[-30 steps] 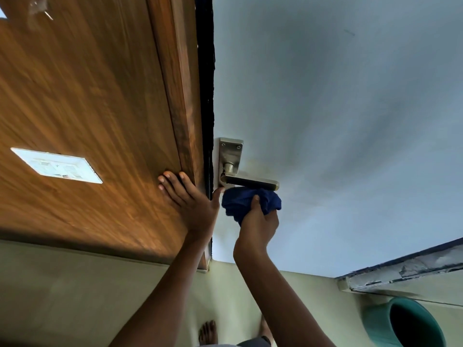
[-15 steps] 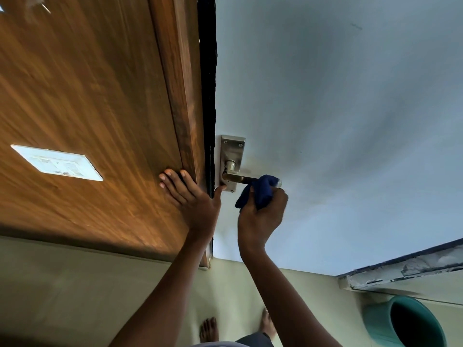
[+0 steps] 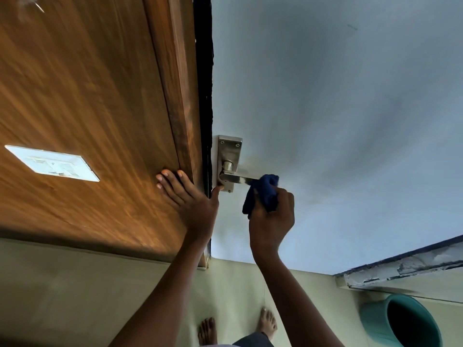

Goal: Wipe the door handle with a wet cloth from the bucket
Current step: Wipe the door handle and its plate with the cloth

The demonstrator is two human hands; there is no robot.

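A silver lever door handle [image 3: 231, 177] on a metal backplate sits at the left edge of a pale blue-grey door [image 3: 338, 121]. My right hand [image 3: 271, 216] grips a dark blue cloth [image 3: 263, 194], which is wrapped around the outer end of the lever and hides its tip. My left hand [image 3: 189, 199] lies flat with fingers spread on the wooden frame [image 3: 175, 96]; its thumb touches the bottom of the backplate. A teal bucket [image 3: 400, 321] stands on the floor at the bottom right.
A white switch plate [image 3: 52, 162] is set in the brown wooden panel at the left. A chipped threshold edge [image 3: 406, 269] runs above the bucket. My bare feet [image 3: 268, 321] stand on the pale floor below.
My right hand has moved the cloth up from beneath the lever onto its outer end, closing around it. The left hand has stayed on the frame.
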